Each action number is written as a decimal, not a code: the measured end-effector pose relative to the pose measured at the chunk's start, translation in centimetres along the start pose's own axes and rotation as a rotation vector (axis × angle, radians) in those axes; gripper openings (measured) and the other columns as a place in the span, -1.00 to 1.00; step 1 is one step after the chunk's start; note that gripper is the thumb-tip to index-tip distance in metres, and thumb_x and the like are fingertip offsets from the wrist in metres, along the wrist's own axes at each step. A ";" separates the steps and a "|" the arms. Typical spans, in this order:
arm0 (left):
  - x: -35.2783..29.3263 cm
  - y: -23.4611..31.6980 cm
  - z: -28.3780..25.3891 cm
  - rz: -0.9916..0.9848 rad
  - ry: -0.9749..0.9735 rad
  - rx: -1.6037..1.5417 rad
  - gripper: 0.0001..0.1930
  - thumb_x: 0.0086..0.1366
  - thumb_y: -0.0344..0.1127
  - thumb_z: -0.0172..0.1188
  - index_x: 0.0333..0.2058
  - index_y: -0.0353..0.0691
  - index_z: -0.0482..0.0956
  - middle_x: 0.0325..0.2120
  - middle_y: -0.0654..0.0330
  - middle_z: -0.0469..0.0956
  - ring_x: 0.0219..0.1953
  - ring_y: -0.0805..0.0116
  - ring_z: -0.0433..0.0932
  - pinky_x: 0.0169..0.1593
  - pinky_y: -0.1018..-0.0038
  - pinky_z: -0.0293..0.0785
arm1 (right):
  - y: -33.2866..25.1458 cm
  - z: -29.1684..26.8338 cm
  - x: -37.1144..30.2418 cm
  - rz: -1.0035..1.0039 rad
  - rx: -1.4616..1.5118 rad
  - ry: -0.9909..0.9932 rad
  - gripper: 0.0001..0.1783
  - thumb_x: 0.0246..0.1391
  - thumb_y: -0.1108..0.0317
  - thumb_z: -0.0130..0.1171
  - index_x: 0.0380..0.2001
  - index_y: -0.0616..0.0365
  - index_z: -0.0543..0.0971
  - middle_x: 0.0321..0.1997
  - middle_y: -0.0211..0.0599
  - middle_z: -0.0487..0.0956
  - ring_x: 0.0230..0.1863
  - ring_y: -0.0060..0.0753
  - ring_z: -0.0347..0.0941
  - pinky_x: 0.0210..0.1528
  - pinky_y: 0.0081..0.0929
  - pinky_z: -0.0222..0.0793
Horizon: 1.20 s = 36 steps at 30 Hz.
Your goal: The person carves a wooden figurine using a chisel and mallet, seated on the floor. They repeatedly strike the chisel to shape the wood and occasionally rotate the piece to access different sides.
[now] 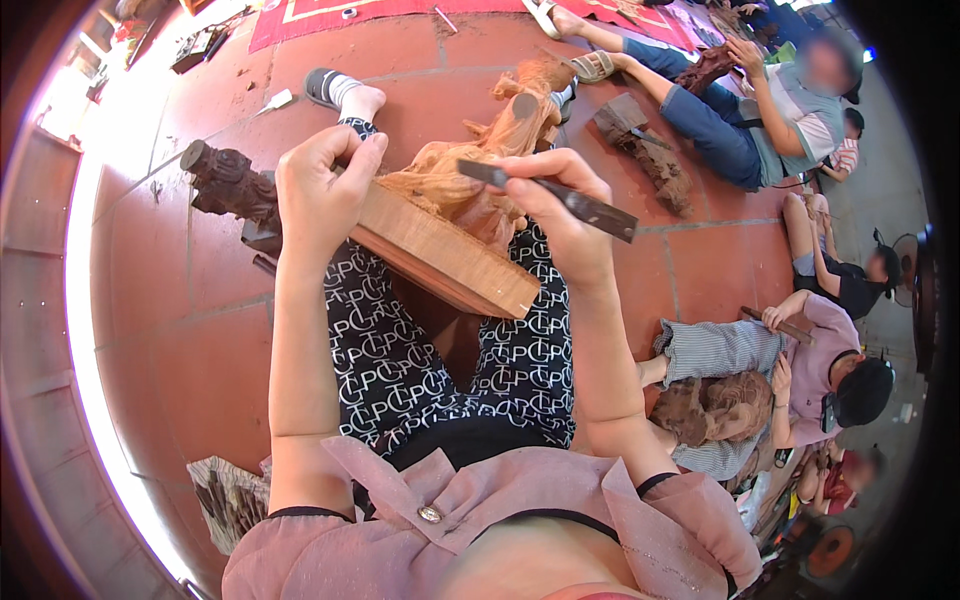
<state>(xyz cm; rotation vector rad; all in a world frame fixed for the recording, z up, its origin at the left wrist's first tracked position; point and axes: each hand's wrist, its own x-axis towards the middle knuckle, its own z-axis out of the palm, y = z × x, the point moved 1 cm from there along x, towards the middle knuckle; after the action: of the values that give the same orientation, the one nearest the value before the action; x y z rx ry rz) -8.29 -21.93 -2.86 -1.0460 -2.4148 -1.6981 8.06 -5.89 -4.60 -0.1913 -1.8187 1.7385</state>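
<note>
A light orange-brown wood carving (470, 165) lies across my lap, its flat base slab (450, 250) angled toward me and to the right. My right hand (570, 215) grips a flat, dark bar-shaped hand tool (600, 213) above the carving; its front end is blurred, and I cannot tell if it touches the wood. By the slab's left end is my left hand (325, 185), closed with thumb and forefinger pressed together. Whatever it may hold is hidden. Farther left, a dark brown carving (235, 185) rests near my left forearm.
Another rough wood carving (645, 155) lies on the red tile floor at my right. Several people sit along the right side, one holding a dark carving (705, 70). A carved wooden piece (715, 405) lies by a nearer person's legs. A bundle of tools (230, 500) is at lower left.
</note>
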 end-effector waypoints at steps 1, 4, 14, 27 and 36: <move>0.1 0.0 0.0 -0.005 0.000 0.004 -0.71 0.14 -0.33 0.21 -0.67 -0.34 0.42 -0.82 0.31 0.24 -0.70 0.62 0.15 -0.60 0.53 0.10 | -0.1 0.5 0.2 -0.020 -0.039 -0.046 -0.90 0.06 0.57 0.12 -0.31 0.30 0.52 -0.27 -0.16 0.60 -0.24 -0.48 0.53 -0.12 -0.54 0.42; 0.1 0.0 -0.1 0.012 0.009 0.019 -0.70 0.14 -0.33 0.22 -0.69 -0.34 0.41 -0.82 0.30 0.23 -0.70 0.62 0.15 -0.60 0.53 0.09 | 1.9 -1.2 -0.1 0.016 0.002 0.128 -0.93 0.02 0.59 0.14 -0.38 0.26 0.55 -0.36 -0.32 0.58 -0.34 -0.62 0.47 -0.24 -0.65 0.38; -0.2 -3.6 -0.2 -0.229 0.036 -0.507 -0.79 0.21 -0.30 0.07 -0.49 -0.32 0.50 -0.52 0.21 0.49 -0.41 0.59 0.40 -0.26 0.66 0.29 | 1.4 -0.5 -0.8 0.022 0.002 0.085 -0.90 0.01 0.58 0.18 -0.34 0.28 0.56 -0.31 -0.31 0.59 -0.32 -0.64 0.48 -0.24 -0.67 0.39; -0.5 -4.6 -0.3 -0.186 -0.075 -0.622 -0.68 0.25 -0.20 -0.10 -0.47 -0.36 0.47 -0.48 0.07 0.49 -0.33 0.32 0.47 -0.16 0.45 0.37 | -0.1 0.5 -1.5 -0.074 -0.008 -0.002 -0.87 0.03 0.56 0.19 -0.29 0.27 0.56 -0.22 -0.28 0.60 -0.27 -0.65 0.49 -0.23 -0.69 0.40; -0.6 -4.6 -0.2 -0.180 -0.054 -0.606 -0.67 0.25 -0.20 -0.11 -0.47 -0.36 0.48 -0.48 0.07 0.50 -0.35 0.33 0.47 -0.20 0.46 0.38 | 2.0 -1.0 -1.6 0.018 0.169 0.085 -0.88 0.03 0.59 0.17 -0.31 0.28 0.56 -0.19 -0.16 0.60 -0.20 -0.56 0.50 -0.11 -0.60 0.42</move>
<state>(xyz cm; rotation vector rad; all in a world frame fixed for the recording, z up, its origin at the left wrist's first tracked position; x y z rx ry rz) -10.31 -23.32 -6.87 -0.9313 -2.1120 -2.5903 9.27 -5.60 -7.03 -0.2092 -1.6060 1.8571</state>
